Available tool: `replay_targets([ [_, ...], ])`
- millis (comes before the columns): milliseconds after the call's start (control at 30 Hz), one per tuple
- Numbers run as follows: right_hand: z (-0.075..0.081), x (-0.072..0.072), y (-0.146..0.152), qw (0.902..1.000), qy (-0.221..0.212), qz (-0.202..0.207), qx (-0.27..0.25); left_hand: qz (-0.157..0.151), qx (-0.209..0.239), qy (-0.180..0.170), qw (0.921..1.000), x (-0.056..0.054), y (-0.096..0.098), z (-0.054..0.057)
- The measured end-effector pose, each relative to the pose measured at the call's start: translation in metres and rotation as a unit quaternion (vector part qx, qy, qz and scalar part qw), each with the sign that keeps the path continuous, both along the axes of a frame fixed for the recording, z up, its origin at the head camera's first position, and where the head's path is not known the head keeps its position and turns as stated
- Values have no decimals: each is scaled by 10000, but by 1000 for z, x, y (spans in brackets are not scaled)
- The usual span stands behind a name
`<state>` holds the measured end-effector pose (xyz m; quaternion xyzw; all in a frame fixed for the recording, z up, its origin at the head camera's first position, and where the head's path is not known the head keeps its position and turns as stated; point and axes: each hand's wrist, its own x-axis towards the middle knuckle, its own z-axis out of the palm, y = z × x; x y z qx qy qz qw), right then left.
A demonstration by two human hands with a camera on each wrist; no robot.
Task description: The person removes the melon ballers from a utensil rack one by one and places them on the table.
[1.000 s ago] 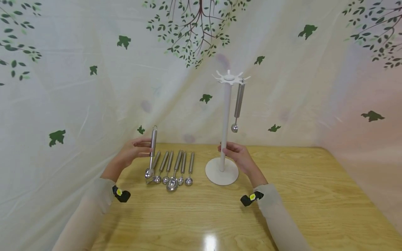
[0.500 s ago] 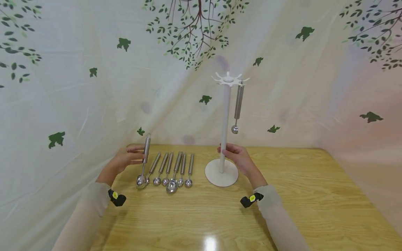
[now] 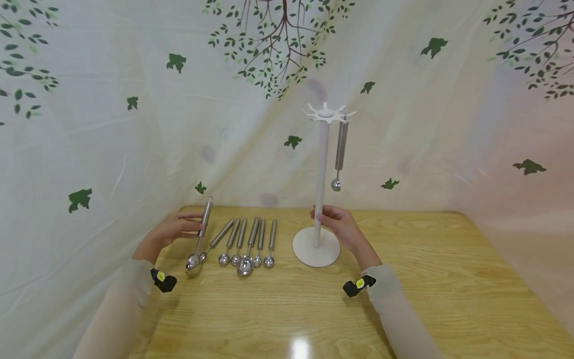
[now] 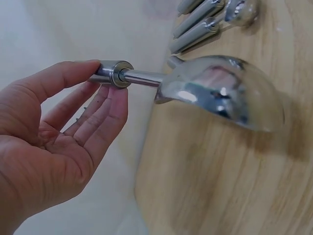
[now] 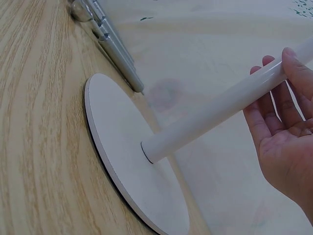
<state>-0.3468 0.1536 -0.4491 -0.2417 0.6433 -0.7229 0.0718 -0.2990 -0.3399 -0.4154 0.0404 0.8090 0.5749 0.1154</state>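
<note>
My left hand (image 3: 175,228) pinches the handle of a steel scoop (image 4: 220,90) between thumb and fingers. The scoop is held tilted, handle up, with its rounded bowl low over the left side of the table. Beside that bowl, a smaller scoop (image 3: 219,234) lies slanted on the wood. My right hand (image 3: 341,224) grips the lower pole of a white rotating-style utensil stand (image 3: 322,169); the stand is upright on its round base (image 5: 117,142). One scoop (image 3: 342,147) hangs from a hook on the right of the stand's top.
Several more steel scoops lie in a row between the hands, including a larger one (image 3: 245,265) and one at the right end (image 3: 269,260). A leaf-printed cloth (image 3: 251,164) hangs behind the wooden table (image 3: 251,314).
My left hand has moved left and lower with the scoop, which leans more. The leftmost lying scoop has turned to a flatter slant. My right hand stays on the pole.
</note>
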Motion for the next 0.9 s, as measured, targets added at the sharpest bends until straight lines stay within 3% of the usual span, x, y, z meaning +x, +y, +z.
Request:
replay_targets([
  [333, -1, -2, -1, 10000, -70, -28, -36, 441, -139, 83, 9989, -7, -9, 13],
  [633, -1, -3, -1, 9999, -58, -46, -74, 417, 113, -126, 9990, -24, -11, -4],
  [900, -2, -3, 0, 9999, -83, -58, -48, 128, 250, -288, 9992, -30, 0, -14],
])
